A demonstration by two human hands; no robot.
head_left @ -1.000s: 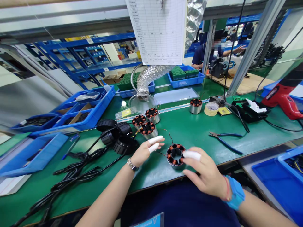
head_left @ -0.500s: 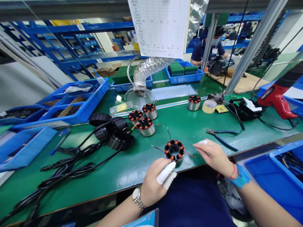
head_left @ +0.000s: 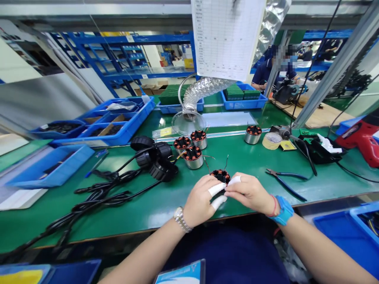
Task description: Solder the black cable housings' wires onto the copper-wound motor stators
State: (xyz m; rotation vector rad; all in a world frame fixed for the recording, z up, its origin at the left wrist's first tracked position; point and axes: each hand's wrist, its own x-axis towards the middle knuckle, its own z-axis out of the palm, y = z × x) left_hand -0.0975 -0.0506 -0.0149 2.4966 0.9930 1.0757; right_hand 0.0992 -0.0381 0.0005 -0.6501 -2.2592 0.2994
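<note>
Right hand (head_left: 248, 192): fingertips together, anything pinched too small to see. Left hand (head_left: 201, 202) meets it, its grip unclear. The copper-wound ring (head_left: 220, 174) sits partly hidden at their twelve; pliers (head_left: 274, 173) lie near three.

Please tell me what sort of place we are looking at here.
It looks like a factory assembly workshop: several copper-wound parts stand on a green workbench, pliers lie to their right, and another person is at a machine beyond.
</note>
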